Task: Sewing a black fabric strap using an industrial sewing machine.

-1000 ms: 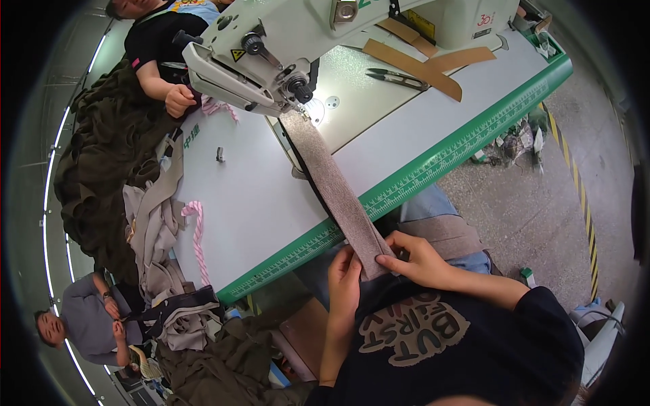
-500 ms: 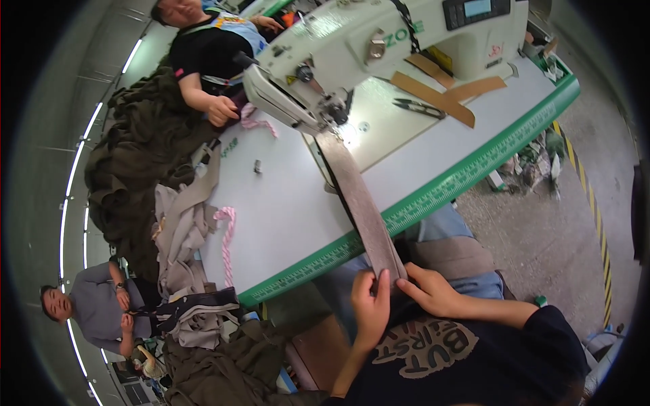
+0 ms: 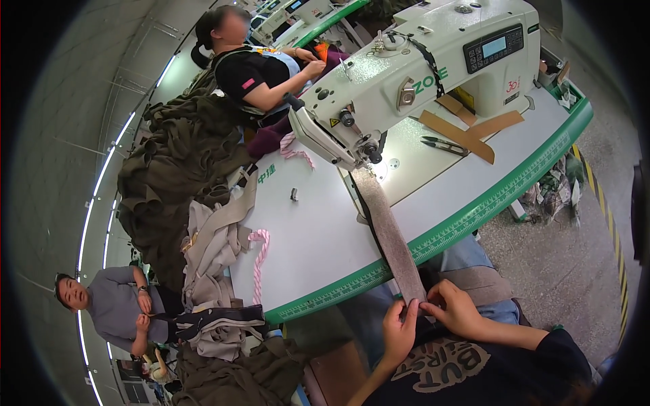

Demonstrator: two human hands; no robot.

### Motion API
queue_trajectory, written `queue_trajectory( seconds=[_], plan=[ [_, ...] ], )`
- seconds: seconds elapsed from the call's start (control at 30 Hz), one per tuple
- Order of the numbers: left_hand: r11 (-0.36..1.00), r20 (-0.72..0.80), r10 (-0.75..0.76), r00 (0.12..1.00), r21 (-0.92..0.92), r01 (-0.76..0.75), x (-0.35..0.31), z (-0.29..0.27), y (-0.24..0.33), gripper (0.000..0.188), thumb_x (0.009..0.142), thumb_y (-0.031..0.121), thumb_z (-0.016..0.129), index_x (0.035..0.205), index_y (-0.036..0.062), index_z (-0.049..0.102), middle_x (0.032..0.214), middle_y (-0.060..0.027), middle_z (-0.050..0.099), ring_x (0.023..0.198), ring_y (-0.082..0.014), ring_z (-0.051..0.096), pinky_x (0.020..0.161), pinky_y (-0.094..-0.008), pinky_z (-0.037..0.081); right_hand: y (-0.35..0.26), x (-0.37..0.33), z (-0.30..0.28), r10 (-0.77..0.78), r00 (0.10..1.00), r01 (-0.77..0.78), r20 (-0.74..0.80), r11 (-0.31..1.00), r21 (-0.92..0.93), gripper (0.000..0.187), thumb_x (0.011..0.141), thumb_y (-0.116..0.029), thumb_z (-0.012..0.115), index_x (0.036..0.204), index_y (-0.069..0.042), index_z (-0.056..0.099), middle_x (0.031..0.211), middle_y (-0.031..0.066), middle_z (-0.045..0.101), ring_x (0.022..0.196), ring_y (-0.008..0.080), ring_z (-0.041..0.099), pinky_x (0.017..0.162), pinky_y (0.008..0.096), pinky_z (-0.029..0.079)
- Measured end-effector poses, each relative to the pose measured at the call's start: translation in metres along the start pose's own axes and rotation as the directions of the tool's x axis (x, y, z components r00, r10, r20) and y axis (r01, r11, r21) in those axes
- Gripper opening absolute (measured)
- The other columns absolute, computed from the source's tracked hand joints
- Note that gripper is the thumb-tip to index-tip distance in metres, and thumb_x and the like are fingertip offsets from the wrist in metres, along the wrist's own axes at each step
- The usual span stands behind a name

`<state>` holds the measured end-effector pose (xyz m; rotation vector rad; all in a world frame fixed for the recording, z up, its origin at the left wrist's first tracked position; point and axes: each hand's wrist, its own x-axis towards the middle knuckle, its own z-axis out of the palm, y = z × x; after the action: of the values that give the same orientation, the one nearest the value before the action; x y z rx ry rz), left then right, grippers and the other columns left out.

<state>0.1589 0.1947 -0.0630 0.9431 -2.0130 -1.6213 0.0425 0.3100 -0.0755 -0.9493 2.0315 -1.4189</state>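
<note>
A long grey-brown fabric strip [image 3: 391,237] runs from under the needle area of a white sewing machine [image 3: 379,81] down over the table's front edge to my hands. My left hand [image 3: 399,331] pinches its near end between thumb and fingers. Close beside it, my right hand [image 3: 452,310] is closed on the same end, from the right side. A dark layer shows along the strip's left edge. The machine's lamp lights the spot where the strip goes under the presser foot.
Tweezers [image 3: 443,146] and brown card pieces [image 3: 467,139] lie on the machine bed. Pink-white cord [image 3: 259,264] and grey fabric strips [image 3: 210,250] rest at the table's left. Dark fabric [image 3: 169,162] is piled beyond. A co-worker [image 3: 254,78] sits behind the machine; another person [image 3: 125,304] stands left.
The view has shifted, so the scene sits lower and further right. My hands still hold the strip's end. The co-worker's hand has left the purple cloth near the machine head and is farther back.
</note>
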Motion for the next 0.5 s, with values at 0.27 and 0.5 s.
queue_trajectory(
  seconds=[0.27,0.5],
  plan=[
    [0.993,0.104,0.038,0.994,0.104,-0.049,0.006,-0.011,0.001,0.017,0.100,0.013,0.062,0.097,-0.0036,0.061,0.090,-0.0105,0.060,0.082,-0.0172,0.059,0.072,-0.0287,0.047,0.006,0.006,0.004,0.115,0.986,-0.144,0.122,0.955,0.261,0.029,0.087,-0.022,0.077,0.100,0.000,0.063,0.087,0.0138,0.068,0.075,0.0235,0.067,0.067,0.0344,0.053],
    [0.829,-0.040,0.442,0.896,0.399,-0.391,0.074,-0.062,0.043,0.012,0.096,0.005,0.061,0.106,0.0016,0.067,0.106,-0.0101,0.063,0.091,-0.0197,0.062,0.073,-0.0289,0.050,0.011,0.014,-0.001,0.133,0.973,-0.180,0.190,0.948,0.262,0.028,0.088,-0.023,0.077,0.097,0.001,0.067,0.082,0.0123,0.070,0.071,0.0207,0.067,0.067,0.0333,0.053]
  ],
)
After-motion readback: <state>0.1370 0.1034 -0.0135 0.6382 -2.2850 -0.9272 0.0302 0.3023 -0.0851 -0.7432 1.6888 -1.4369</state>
